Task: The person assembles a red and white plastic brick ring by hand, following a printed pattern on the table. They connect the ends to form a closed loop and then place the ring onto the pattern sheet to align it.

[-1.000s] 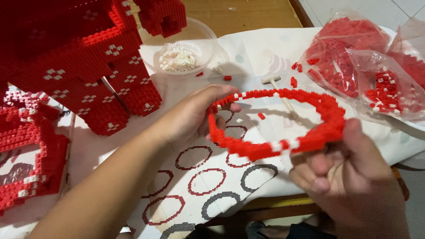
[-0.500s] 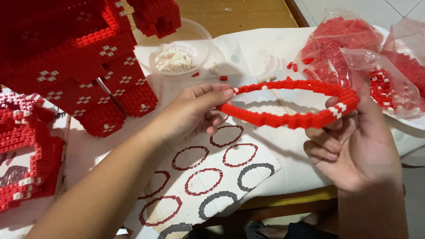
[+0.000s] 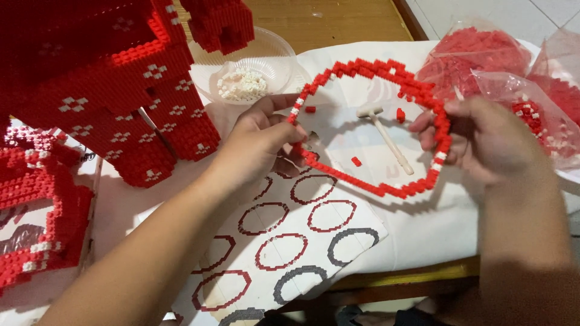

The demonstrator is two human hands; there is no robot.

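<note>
We hold the thin red brick-built ring (image 3: 368,130) above the surface (image 3: 423,223) — left hand (image 3: 260,148) and right hand (image 3: 483,142) fingers pinching opposite sides; squeezing or twisting could snap its 1-brick-thick band.

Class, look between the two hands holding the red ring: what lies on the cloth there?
Head view: a small pale mallet and loose red bricks, seen through the ring.

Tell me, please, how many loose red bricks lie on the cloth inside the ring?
3 bricks inside the ring: one by the left hand, one right of the mallet head, one left of its handle. The right hand may hide more.
</note>
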